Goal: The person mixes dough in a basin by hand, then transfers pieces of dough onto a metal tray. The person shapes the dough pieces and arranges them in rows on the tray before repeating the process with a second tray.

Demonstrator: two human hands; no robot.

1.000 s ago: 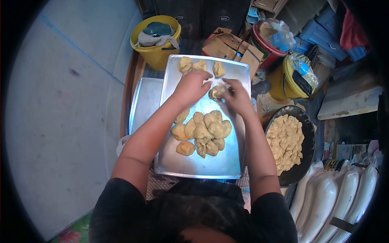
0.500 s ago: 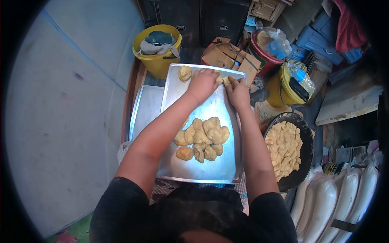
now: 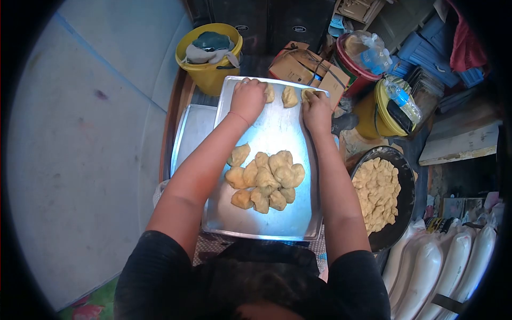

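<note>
A shiny metal tray [image 3: 224, 218] lies in front of me. At its far left corner my left hand [image 3: 249, 100] is closed over a dough piece mostly hidden beneath it, with another dough piece [image 3: 270, 94] just right of the fingers. My right hand [image 3: 318, 111] grips a dough piece [image 3: 306, 95] at the far right corner. Between the hands a single dough piece [image 3: 289, 97] rests near the far rim. Nearer to me, several dough lumps [image 3: 265, 178] sit bunched on the middle of the tray.
A black round pan [image 3: 408, 197] full of dough pieces stands to the right. Behind the tray are a yellow bucket [image 3: 205, 74] and a cardboard box [image 3: 298, 68]. Another yellow bucket [image 3: 368, 120] and plastic-wrapped packs [image 3: 426, 261] are at right. A second tray [image 3: 184, 141] lies at left.
My left hand has moved left, over the corner dough piece, and my right hand slightly right. Two dough pieces near the far rim are now uncovered between them.
</note>
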